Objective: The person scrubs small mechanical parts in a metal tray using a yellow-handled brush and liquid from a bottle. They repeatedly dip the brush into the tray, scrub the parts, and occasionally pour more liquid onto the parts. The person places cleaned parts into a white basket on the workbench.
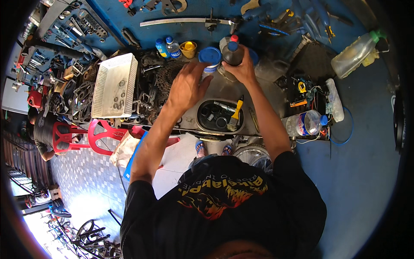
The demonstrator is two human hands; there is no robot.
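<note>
My right hand is wrapped round a dark bottle with a red cap, at the back of the workbench. To its left my left hand hovers over the bench with its fingers stretched and the thumb apart, holding nothing. Its fingertips are near a tub with a blue lid. Nearer to me lies an oval dark tray with small black parts in liquid. A paintbrush with a yellow handle leans in it, beside a metal tool.
A white perforated basket holding several metal rings stands left. Small bottles and a yellow tub line the back. Right are a large clear bottle and cables. Tools hang on the blue wall. A person sits by red chairs.
</note>
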